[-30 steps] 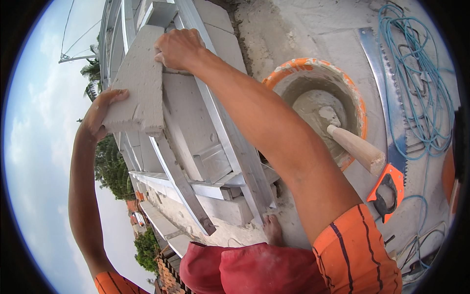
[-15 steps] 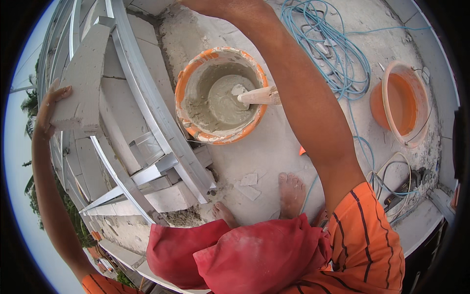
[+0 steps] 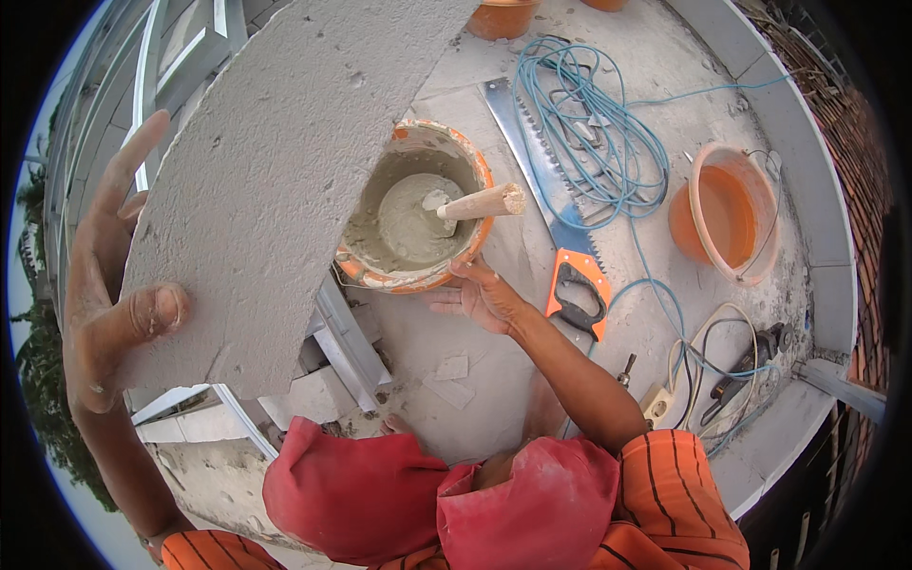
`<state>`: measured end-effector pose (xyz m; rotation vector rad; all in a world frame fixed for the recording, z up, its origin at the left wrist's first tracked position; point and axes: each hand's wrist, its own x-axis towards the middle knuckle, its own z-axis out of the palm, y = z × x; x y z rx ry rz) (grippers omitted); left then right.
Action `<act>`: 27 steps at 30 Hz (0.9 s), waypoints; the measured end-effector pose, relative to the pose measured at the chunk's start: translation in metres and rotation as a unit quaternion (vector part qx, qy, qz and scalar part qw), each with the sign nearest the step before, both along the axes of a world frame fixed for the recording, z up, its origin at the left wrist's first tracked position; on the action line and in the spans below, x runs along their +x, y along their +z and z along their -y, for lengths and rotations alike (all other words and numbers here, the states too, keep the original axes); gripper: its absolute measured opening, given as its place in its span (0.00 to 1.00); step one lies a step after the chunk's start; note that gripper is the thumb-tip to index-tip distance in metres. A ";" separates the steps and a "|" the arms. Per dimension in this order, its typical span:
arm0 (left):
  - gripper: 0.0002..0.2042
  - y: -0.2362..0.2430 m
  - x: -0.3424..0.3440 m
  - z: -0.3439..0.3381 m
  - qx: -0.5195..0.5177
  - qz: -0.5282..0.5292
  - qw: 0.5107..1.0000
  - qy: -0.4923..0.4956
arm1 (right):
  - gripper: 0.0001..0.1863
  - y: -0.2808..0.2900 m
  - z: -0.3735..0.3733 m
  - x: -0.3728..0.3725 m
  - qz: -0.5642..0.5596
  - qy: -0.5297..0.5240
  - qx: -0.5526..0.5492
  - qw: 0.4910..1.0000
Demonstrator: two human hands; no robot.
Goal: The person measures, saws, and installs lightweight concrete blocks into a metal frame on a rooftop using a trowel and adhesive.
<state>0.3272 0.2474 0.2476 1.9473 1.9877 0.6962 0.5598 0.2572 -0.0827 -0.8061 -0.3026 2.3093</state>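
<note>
My left hand (image 3: 100,304) grips a large grey concrete block (image 3: 256,199) with a slanted edge, its thumb pressed on the broad face. The block is raised close to me and covers the left part of an orange-rimmed bucket (image 3: 404,283). Wet grey mortar (image 3: 404,223) fills the bottom of that bucket. A tool with a wooden handle (image 3: 483,202) leans in it; its working end is partly sunk in the mortar. At the bucket's near right side is my right hand (image 3: 484,296), fingers spread and holding nothing, the thumb by the rim.
Right of the bucket lies a handsaw (image 3: 578,294) with an orange handle, beside a coil of blue cable (image 3: 655,171). Farther right stand an orange pail (image 3: 686,226) of murky liquid, a dark power tool (image 3: 730,388) and a socket block (image 3: 656,406). Metal framing (image 3: 350,342) runs along the left.
My left hand has brought the block from the framing nearer and to the right. My right arm has drawn back from the far side to the bucket's near rim. The view has shifted.
</note>
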 end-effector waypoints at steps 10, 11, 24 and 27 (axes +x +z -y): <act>0.61 -0.021 0.038 0.060 -0.174 0.086 0.978 0.080 | 0.33 -0.026 -0.116 -0.079 -0.173 -0.101 0.033 0.979; 0.61 -0.027 0.040 0.056 -0.178 0.096 0.977 0.066 | 0.31 -0.026 -0.139 -0.084 -0.168 -0.110 0.042 0.979; 0.58 -0.141 0.078 -0.026 -0.358 0.120 0.926 -0.003 | 0.21 -0.030 -0.031 0.127 0.524 0.003 0.355 0.774; 0.57 -0.190 0.085 -0.052 -0.379 0.090 0.918 -0.071 | 0.24 -0.043 0.045 0.153 0.590 0.091 0.461 0.657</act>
